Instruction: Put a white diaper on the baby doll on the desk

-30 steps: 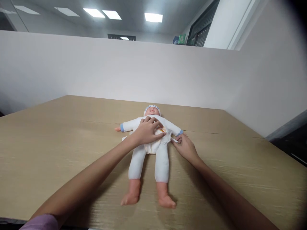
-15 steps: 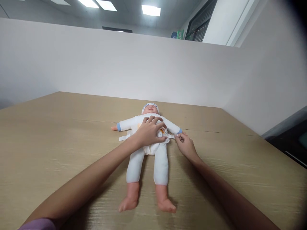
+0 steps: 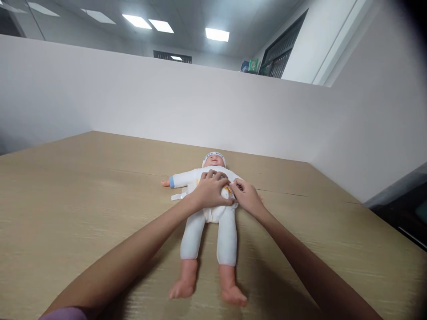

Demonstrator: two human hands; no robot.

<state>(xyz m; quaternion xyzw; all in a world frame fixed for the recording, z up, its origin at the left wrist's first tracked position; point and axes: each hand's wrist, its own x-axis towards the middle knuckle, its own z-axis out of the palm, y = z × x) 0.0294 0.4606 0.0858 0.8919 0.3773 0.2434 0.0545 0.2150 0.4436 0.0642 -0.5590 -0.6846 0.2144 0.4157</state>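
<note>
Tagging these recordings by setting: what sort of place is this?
Likely a partitioned booth inside a larger room, perhaps an office: a broad table stands by a pale partition, and ceiling lights show above it.

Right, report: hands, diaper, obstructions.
Left hand spread over diaper; right hand pinching at its right side. Left tab sticking out. Left hand hides diaper's middle.

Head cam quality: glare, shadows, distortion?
Head view: ceiling lights blown out; head view: soft shadows on the table both sides of the doll's legs; head view: wide-angle stretch at the edges, top-right corner dark; head view: headband lettering soft.
</note>
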